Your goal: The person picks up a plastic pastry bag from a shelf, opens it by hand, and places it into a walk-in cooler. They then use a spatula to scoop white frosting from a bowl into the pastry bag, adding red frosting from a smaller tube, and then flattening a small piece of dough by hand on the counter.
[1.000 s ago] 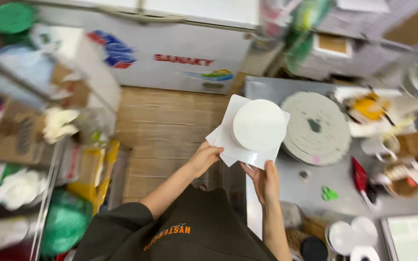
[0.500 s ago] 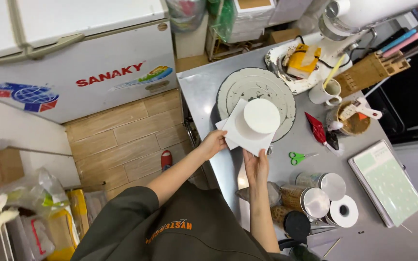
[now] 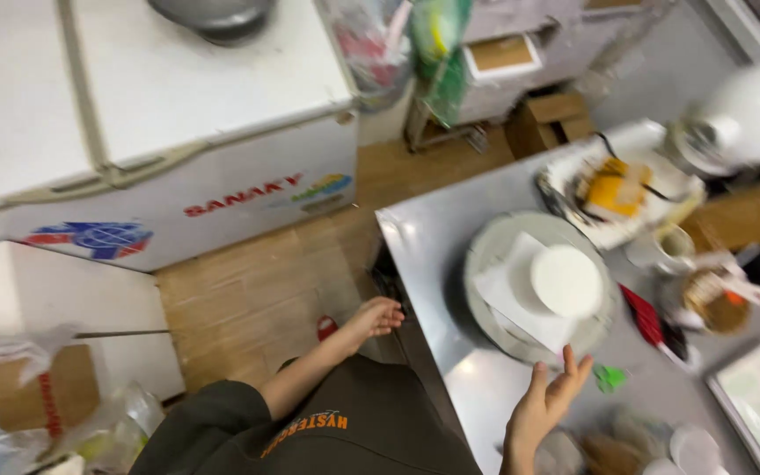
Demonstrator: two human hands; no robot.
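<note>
Both hands have let go: the cake on its white board now sits on the turntable, left hand and right hand empty, apart; seemingly placement done.

This was a small cake-making kitchen, more a working back room than a home. A steel bench carried a round turntable with a plain white cake on it, beside cups and tools crowded along the far edge. A white chest freezer stood across the wooden floor, with cardboard boxes and plastic bags stacked around it.
</note>
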